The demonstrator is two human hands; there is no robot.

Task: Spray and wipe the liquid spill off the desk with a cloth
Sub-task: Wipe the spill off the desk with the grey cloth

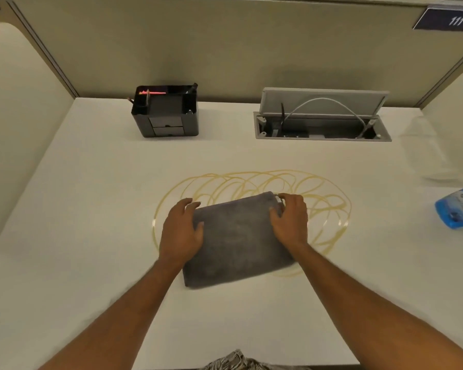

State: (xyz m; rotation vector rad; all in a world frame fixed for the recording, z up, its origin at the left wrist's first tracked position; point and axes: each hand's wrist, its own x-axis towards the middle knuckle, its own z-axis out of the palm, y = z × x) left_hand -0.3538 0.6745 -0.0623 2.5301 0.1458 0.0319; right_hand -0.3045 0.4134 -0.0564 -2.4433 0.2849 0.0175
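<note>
i see both hands on the grey cloth (235, 241), which lies folded and flat on the white worktop (91, 182), set a little askew, covering the near middle part of the spill (254, 182). the spill is a tangle of thin yellowish loops; its rings show beyond the cloth's far edge, to its right and to its left. my left hand (181, 231) grips the cloth's left edge, thumb lying on top and the fingers (186, 202) curled over the far left corner. my right hand (290, 220) holds the far right corner, its fingers bent round the edge there, with a small white tag just showing at that corner. both forearms reach in from the near edge. a blue spray bottle (457, 209) sits at the right edge of the view, partly cut off, well apart from the cloth; i cannot tell whether it stands or lies. at the back left stands a black desk organiser (166, 113) with pens and small drawers, and to its right a grey cable hatch (321, 121) is propped open, a white cable arching inside. a beige partition (225, 49) rises behind, with a dark sign (449, 20) reading 111 at the top right.
</note>
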